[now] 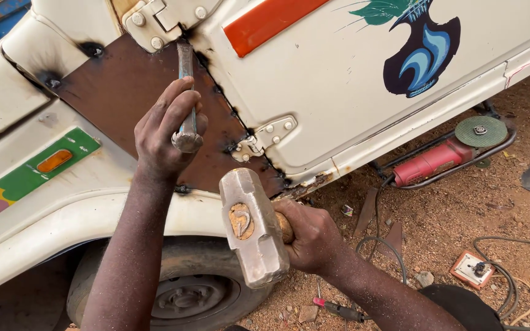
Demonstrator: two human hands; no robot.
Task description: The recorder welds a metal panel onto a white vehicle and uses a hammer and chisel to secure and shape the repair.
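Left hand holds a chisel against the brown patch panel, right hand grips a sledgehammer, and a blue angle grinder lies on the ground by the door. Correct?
Not quite: the angle grinder is red, not blue, as the head view shows. The left hand does hold the chisel against the brown patch panel, and the right hand grips the sledgehammer.

Both forearms are bare and sleeveless, dusted with fine grit, as are the left hand (pixel 168 132) and right hand (pixel 314 236).

You're working in an open-air vehicle repair yard: a painted cream truck body (pixel 351 79) is standing on bare dirt ground (pixel 461 220), a red angle grinder (pixel 443 156) and cables (pixel 510 276) lying about.
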